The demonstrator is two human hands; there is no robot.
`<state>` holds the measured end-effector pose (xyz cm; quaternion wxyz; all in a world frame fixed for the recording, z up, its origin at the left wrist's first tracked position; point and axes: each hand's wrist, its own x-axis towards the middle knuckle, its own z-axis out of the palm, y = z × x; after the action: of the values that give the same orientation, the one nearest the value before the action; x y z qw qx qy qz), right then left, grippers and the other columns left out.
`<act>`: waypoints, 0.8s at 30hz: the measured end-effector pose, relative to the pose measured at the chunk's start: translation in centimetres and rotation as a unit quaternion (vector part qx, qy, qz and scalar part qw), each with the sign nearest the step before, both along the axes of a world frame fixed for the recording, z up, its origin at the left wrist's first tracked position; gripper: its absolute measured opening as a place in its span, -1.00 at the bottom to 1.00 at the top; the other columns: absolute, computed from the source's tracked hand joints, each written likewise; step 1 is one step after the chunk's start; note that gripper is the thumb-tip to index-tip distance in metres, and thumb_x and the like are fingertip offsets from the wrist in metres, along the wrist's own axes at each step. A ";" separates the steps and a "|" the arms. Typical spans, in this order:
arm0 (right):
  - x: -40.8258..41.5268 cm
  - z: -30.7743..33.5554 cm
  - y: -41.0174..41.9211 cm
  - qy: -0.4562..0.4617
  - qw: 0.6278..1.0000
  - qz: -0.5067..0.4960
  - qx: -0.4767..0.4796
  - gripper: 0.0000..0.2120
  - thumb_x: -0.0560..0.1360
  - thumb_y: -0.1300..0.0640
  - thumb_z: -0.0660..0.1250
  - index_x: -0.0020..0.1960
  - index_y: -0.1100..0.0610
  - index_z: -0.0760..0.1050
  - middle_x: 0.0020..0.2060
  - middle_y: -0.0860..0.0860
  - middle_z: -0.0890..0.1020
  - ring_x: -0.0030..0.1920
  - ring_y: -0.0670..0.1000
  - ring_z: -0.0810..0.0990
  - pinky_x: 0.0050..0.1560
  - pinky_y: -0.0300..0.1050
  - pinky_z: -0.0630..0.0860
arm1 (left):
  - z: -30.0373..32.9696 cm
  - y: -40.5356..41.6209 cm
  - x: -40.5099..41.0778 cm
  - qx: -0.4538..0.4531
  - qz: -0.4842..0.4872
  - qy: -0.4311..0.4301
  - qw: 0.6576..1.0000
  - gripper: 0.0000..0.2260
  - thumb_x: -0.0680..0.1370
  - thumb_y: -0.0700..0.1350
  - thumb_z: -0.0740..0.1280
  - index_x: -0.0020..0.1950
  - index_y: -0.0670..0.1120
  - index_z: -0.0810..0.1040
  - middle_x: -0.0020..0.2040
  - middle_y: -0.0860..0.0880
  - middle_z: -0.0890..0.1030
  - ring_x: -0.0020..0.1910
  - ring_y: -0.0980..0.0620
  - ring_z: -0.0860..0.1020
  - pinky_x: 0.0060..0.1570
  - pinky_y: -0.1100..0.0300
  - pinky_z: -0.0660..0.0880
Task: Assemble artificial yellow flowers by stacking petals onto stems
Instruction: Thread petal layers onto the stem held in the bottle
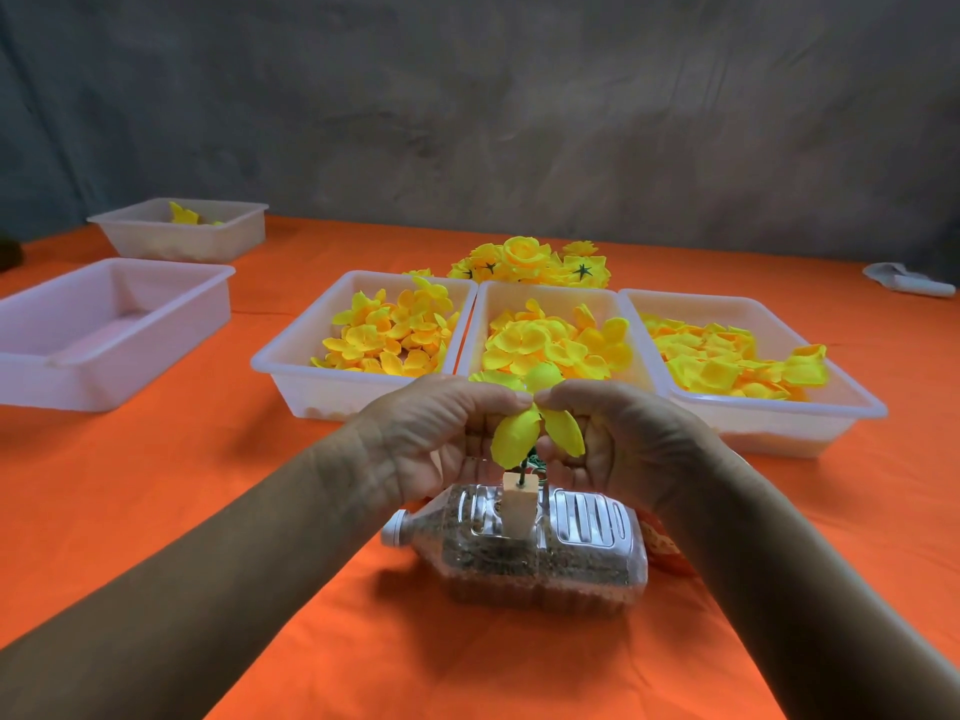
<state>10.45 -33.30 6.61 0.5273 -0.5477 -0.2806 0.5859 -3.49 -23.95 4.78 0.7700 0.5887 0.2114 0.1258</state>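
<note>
Over bottle (519,543) | L hand (436,433) + R hand (618,433) pinching petal (537,428) on stem (523,467)

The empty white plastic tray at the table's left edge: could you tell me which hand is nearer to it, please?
Left. The left hand pinches the yellow petal piece right of the empty white plastic tray; the right hand is farther right.

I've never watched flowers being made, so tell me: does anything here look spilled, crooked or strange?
Nothing looks spilled. One oddity: a clear plastic bottle lies on its side, part-filled with gritty brown material, with a small wooden block standing in it that holds the green stem. It seems a makeshift stand. A few petals overhang the right tray's rim.
</note>
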 end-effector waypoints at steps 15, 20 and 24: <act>0.2 0.0 -0.1 -0.009 1.000 0.010 0.007 -0.98 0.48 0.26 0.30 -0.13 0.20 0.48 -0.43 0.06 0.60 -0.48 -0.06 0.57 -0.46 -0.26 0.52 | 0.8 -1.2 0.1 -0.013 0.110 0.036 0.993 -0.71 0.22 -0.17 0.42 -0.09 -0.21 0.59 -0.31 -0.12 0.64 -0.40 0.04 0.58 -0.42 0.24 0.53; 0.2 0.1 0.2 0.008 1.000 -0.010 -0.017 -0.94 0.48 0.25 0.31 -0.18 0.18 0.46 -0.47 0.04 0.58 -0.53 -0.06 0.54 -0.49 -0.26 0.51 | 0.9 -1.4 0.3 -0.052 0.094 0.039 0.993 -0.84 0.25 -0.18 0.37 -0.20 -0.18 0.59 -0.36 -0.10 0.63 -0.48 0.07 0.57 -0.52 0.30 0.49; 0.4 -0.2 0.2 -0.001 1.000 0.003 -0.026 -0.97 0.47 0.24 0.28 -0.15 0.19 0.44 -0.49 0.04 0.58 -0.54 -0.05 0.54 -0.47 -0.24 0.51 | 0.7 -1.5 0.5 -0.028 0.109 0.040 0.993 -0.94 0.33 -0.19 0.38 -0.22 -0.15 0.59 -0.37 -0.09 0.63 -0.48 0.07 0.56 -0.49 0.30 0.50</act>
<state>10.80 -33.06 6.38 0.5109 -0.5610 -0.2676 0.5939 -2.99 -25.45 5.46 0.7586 0.5454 0.3083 0.1790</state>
